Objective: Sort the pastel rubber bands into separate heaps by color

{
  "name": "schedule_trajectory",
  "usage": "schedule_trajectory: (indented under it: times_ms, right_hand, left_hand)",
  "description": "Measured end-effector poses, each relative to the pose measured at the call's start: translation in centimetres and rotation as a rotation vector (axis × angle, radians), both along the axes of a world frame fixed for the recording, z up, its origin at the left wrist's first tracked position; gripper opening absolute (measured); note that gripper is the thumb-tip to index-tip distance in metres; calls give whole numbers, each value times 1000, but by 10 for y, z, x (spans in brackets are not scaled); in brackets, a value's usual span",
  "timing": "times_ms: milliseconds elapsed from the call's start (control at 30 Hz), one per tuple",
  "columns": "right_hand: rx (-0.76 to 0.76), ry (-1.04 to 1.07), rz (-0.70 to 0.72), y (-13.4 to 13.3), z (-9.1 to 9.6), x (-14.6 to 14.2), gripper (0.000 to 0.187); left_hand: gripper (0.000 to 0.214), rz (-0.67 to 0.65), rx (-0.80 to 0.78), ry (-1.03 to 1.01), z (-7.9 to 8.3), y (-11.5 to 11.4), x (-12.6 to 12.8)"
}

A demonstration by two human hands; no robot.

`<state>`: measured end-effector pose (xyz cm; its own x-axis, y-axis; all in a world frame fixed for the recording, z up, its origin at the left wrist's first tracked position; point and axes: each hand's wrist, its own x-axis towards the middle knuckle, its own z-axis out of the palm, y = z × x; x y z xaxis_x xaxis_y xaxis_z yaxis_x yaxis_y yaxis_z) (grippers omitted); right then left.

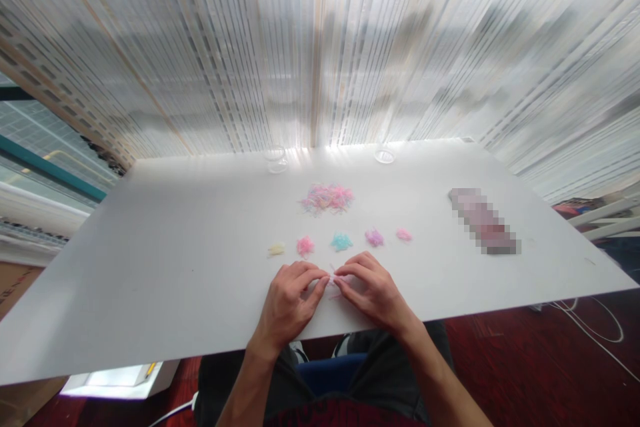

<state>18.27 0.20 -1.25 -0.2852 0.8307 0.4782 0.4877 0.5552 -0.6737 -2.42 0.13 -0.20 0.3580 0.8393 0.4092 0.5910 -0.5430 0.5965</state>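
Note:
My left hand (293, 299) and my right hand (374, 290) meet over the front of the white table, each with thumb and fingertips pinched together. Between the fingertips is a thin pale strand (331, 279), too small to tell its exact kind. A few pinkish strands (335, 295) lie on the table just under the fingers. Beyond my hands, small heaps of thin strands form a row: yellow (277, 249), pink (305, 245), turquoise (341, 241), purple (374, 237) and light pink (404, 234). Farther back spreads a larger mixed-colour pile (327, 198).
Clear round containers, one on the left (277, 160) and one on the right (385, 156), stand at the table's (150, 247) back edge. A blurred-out oblong object (484, 221) lies on the right. Striped translucent curtains (225, 47) hang behind. White cables (595, 327) run over the floor.

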Motion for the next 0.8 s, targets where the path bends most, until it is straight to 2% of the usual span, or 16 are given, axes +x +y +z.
schedule_trajectory:
  times_ms: [800]
  right_hand:
    - [-34,22,-5,-3,1,0,7]
  left_hand:
    - [14,2,5,-17,-2,-1,0]
